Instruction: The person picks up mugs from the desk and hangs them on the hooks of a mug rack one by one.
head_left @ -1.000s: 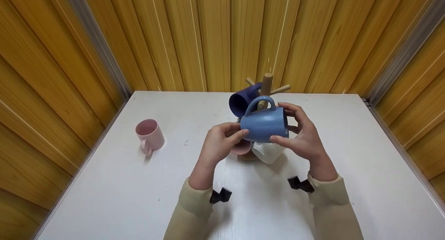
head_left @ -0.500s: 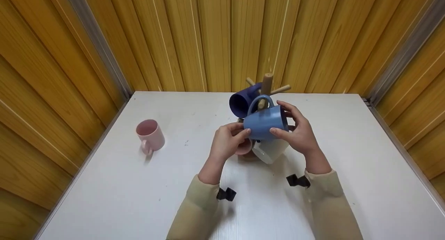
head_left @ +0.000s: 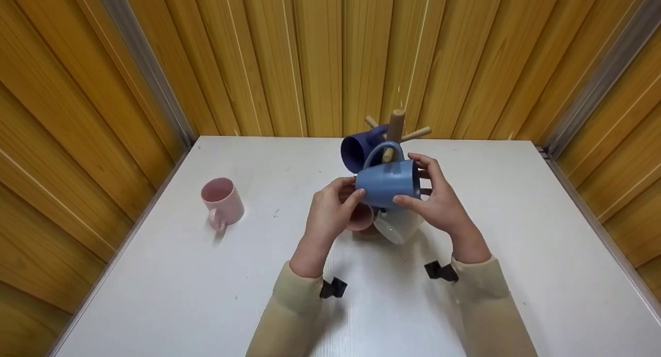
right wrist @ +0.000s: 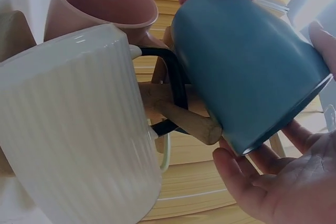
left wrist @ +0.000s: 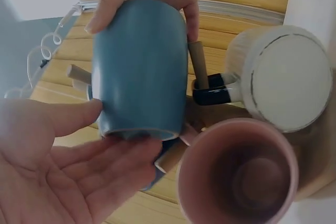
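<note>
Both hands hold a light blue mug [head_left: 384,185] on its side, handle uppermost, in front of the wooden mug tree [head_left: 396,123]. My left hand [head_left: 328,208] pinches its base end between thumb and fingers. At the mouth end my right hand [head_left: 439,197] grips the rim, thumb in front and fingers behind. In the head view a peg tip [head_left: 388,154] shows within the mug's handle loop. In the right wrist view the blue mug [right wrist: 249,66] lies close beside another peg [right wrist: 191,121]. The white mug's dark handle [right wrist: 176,82] hangs around that lower peg.
A dark blue mug [head_left: 356,151] hangs on the tree's upper left. Lower down hang a pink mug [head_left: 360,217] and a ribbed white mug [right wrist: 79,129]. Another pink mug [head_left: 223,201] stands upright at the left of the white table [head_left: 170,295]. Wood-patterned walls surround the table.
The blue mug, held by both hands throughout, shifts slightly up and right, then back left and a little down at the tree. Other mugs stay put.
</note>
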The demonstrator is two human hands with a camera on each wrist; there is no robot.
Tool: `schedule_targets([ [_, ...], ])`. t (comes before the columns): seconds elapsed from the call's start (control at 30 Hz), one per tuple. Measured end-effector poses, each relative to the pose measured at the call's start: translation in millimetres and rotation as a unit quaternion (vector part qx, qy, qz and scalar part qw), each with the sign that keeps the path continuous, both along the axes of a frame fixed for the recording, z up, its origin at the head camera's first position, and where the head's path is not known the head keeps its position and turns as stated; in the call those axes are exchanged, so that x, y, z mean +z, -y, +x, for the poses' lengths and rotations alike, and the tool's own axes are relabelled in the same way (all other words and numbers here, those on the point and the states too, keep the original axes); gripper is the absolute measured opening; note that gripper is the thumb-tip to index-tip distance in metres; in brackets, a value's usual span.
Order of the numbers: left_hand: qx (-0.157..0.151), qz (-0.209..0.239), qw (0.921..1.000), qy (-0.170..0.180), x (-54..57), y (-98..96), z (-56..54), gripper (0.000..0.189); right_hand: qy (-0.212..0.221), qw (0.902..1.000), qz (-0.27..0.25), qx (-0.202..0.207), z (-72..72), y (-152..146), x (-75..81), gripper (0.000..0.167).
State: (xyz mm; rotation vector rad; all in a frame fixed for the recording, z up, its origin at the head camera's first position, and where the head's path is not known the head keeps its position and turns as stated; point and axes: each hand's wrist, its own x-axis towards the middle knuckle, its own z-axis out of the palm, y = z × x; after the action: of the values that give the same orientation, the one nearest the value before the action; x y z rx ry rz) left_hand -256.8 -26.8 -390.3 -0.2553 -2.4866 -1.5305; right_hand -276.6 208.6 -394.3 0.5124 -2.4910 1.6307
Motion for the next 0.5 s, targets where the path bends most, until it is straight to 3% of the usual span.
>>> schedule_targets([
  [0.07, 0.024, -0.015, 0.9969, -0.073, 3.1, -2.3, 5.9, 0.038, -0.003, 1.0, 0.006, 0.005, 0.7, 0, 0.9, 0.09],
  [0.13, 0.042, -0.019, 0.988, -0.147, 5.7, -5.7, 10.4, 0.037, -0.007, 0.9999, 0.008, 0.008, 1.3, 0, 2.1, 0.091],
  [0.2, 0.044, -0.013, 0.979, -0.199, 8.5, -10.4, 12.7, 0.035, -0.01, 0.9999, 0.009, 0.011, 1.8, 0, 2.9, 0.091],
  [0.3, 0.034, -0.002, 0.9716, -0.234, 13.9, -19.2, 11.4, 0.034, -0.017, 0.9996, 0.013, 0.017, 1.8, -1, 3.3, 0.091],
  [0.5, 0.017, -0.025, 0.9696, -0.243, 29.0, -40.0, -3.7, 0.033, -0.025, 0.9993, 0.012, 0.026, 0.1, -4, 2.9, 0.087],
])
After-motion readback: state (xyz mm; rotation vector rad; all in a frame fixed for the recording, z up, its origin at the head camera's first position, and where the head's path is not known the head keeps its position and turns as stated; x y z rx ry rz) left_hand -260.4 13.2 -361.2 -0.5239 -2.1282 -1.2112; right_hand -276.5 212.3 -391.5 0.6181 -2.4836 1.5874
